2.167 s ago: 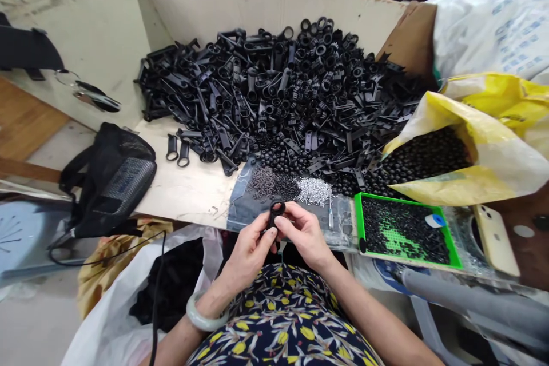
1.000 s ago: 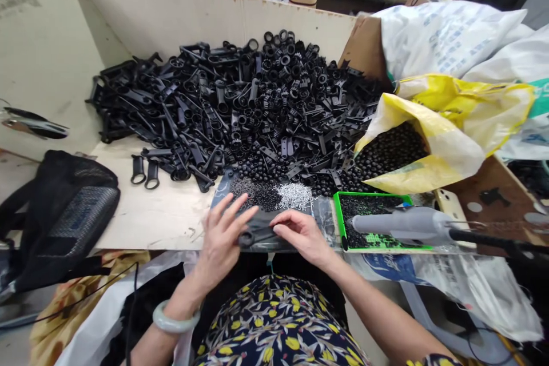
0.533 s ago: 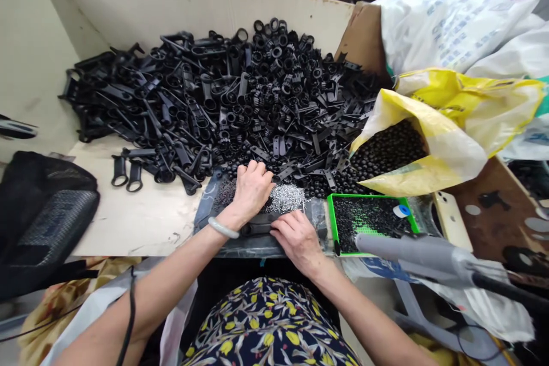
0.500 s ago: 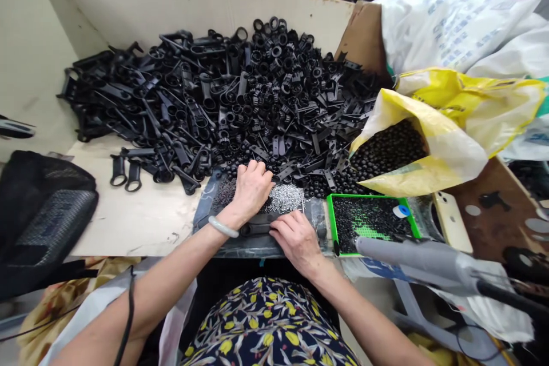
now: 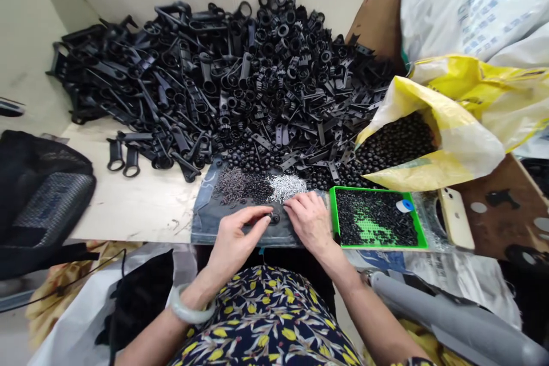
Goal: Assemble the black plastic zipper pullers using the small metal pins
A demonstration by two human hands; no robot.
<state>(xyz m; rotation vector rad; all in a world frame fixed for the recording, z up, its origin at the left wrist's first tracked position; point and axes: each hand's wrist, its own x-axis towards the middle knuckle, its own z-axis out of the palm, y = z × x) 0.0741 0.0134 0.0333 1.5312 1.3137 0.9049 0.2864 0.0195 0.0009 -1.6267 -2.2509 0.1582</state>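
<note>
My left hand [image 5: 237, 235], with a pale bangle at the wrist, is pinched around the end of a small black part [image 5: 274, 218] above the dark mat [image 5: 203, 223]. The part is seen end-on, mostly hidden by the fingers. My right hand [image 5: 309, 218] is at the near right edge of a pile of silver pins [image 5: 286, 186]; its fingertips are bent together, and what they hold, if anything, is too small to name. Small brown pieces [image 5: 231, 184] and black pieces lie left of the pins.
Black handles [image 5: 171, 86], rings [image 5: 281, 28] and flat parts are heaped behind. A green tray [image 5: 335, 217] stands to the right, beside a phone [image 5: 456, 218] and a yellow-white bag [image 5: 467, 137]. A black mesh bag [image 5: 47, 194] lies left; a grey arm [image 5: 454, 309] juts in lower right.
My left hand has drawn back from the small pieces towards me. The long black part no longer lies flat between my hands. My right hand has moved up beside the pins. The view has shifted.
</note>
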